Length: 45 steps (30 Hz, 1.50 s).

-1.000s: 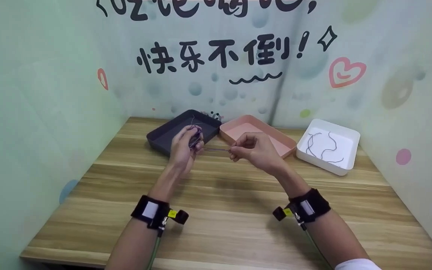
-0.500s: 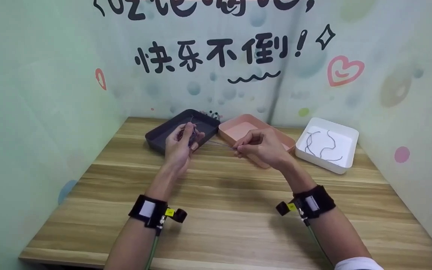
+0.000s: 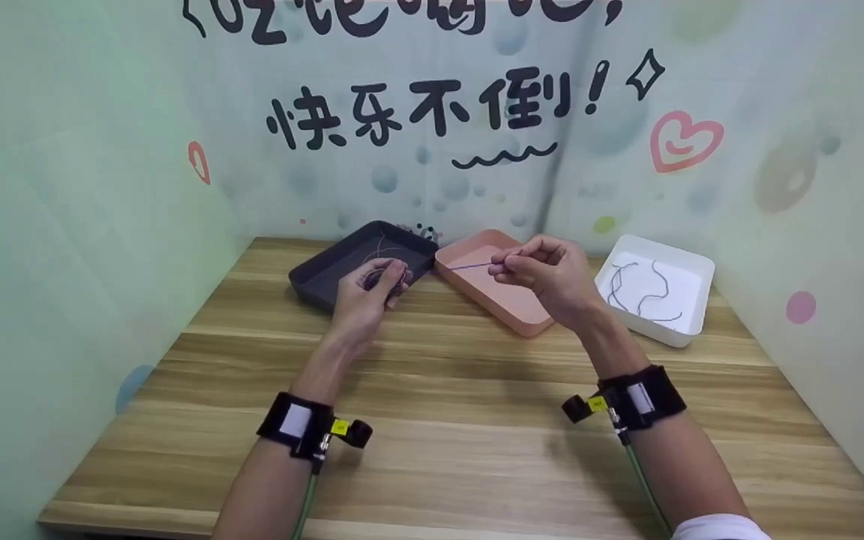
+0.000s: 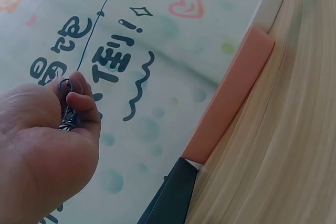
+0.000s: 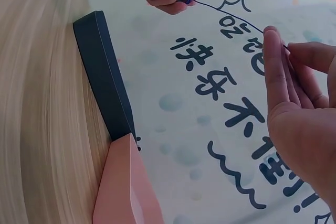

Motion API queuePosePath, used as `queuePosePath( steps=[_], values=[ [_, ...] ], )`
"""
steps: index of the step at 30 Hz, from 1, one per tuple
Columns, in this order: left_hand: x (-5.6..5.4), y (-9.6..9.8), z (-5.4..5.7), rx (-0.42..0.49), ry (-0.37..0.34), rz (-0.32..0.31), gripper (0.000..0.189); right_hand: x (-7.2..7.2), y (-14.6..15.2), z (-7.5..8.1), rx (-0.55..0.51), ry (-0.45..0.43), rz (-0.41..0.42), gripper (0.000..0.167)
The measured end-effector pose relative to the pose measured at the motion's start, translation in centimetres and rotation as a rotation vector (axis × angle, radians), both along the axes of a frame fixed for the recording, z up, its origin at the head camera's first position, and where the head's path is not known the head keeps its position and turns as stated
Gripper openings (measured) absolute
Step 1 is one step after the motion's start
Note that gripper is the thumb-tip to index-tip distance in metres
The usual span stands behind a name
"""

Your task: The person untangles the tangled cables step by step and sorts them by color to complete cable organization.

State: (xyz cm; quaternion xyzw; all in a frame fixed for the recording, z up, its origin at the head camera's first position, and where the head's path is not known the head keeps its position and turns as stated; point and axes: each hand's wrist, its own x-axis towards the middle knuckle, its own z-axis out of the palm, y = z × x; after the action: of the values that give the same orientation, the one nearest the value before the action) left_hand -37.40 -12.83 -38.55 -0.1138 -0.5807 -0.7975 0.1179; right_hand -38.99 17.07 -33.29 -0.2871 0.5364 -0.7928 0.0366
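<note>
My left hand (image 3: 363,306) holds a tangled bundle of thin dark string (image 4: 68,121) in its curled fingers, above the front of the dark tray (image 3: 310,283). A single strand (image 5: 231,14) runs taut from the bundle to my right hand (image 3: 556,281). There the thumb and fingertips pinch it, over the pink tray (image 3: 484,298). Both wrist views show the strand stretched between the two hands. Thin string ends (image 3: 381,244) stand out against the inside of the dark tray; whether they join the bundle I cannot tell.
A white tray (image 3: 649,330) at the right holds several short dark strings (image 3: 664,283). All the trays stand at the back of the wooden table (image 3: 447,442), before a printed wall cloth (image 3: 364,180). Cloth walls also rise on both sides.
My right hand has moved right and up, drawing the strand longer, and now stands over the pink tray. My left hand has shifted only slightly and still holds the bundle.
</note>
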Motion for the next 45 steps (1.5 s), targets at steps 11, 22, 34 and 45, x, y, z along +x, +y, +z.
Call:
queuePosePath(
  steps=[11, 22, 34, 45],
  values=[
    [0.3, -0.5, -0.1, -0.200, -0.067, -0.043, 0.022, -0.4, 1.1, 0.6, -0.144, -0.120, -0.162, 0.021],
    [0.1, -1.1, -0.2, -0.059, -0.056, 0.053, 0.013, -0.3, 1.6, 1.0, -0.115, -0.091, -0.320, 0.019],
    [-0.3, -1.3, -0.2, -0.045, -0.010, 0.143, 0.011, -0.7, 2.5, 1.3, -0.154, -0.121, -0.461, 0.012],
    [-0.2, -1.9, 0.0, -0.137, -0.029, 0.019, 0.021, -0.6, 4.3, 2.2, -0.231, -0.144, -0.528, 0.012]
  ],
)
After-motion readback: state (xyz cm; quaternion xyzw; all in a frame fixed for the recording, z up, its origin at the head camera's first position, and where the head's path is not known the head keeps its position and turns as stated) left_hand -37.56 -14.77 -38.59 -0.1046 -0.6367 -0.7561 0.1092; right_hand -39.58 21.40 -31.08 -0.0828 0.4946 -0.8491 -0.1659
